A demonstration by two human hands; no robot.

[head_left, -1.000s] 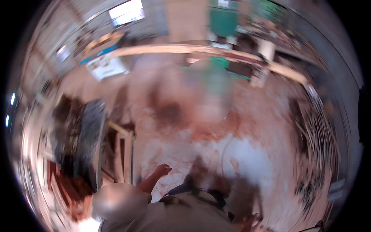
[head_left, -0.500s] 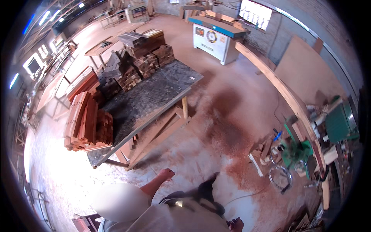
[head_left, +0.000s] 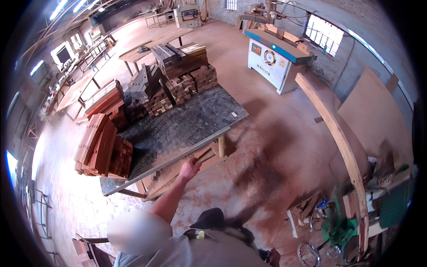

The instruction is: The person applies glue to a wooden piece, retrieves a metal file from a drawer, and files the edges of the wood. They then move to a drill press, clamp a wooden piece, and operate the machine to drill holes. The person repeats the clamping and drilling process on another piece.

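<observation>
My left hand [head_left: 191,168] reaches forward on a bent arm, with its fingers curled in and nothing visible in them. It appears in front of the near edge of a dark-topped table [head_left: 187,115], over the wooden brace below the top; I cannot tell whether it touches the frame. Low in the picture, my right hand [head_left: 273,257] hangs beside my body, dark and mostly cut off by the lower edge, its fingers unclear. Reddish wooden pieces [head_left: 95,144] are piled on the table's left end. More stacked wood blocks [head_left: 187,82] lie along its far side.
A white machine with a blue-edged top [head_left: 272,66] stands beyond the table. On the right, a long curved timber [head_left: 331,124] slants down to a green machine with handwheels [head_left: 340,229]. Reddish sawdust [head_left: 262,178] covers much of the floor. A large board [head_left: 367,102] leans against the wall.
My left hand has swung forward and up, toward the table's near edge. The table looks nearer, and the view has shifted leftward. The right hand stays low at my side.
</observation>
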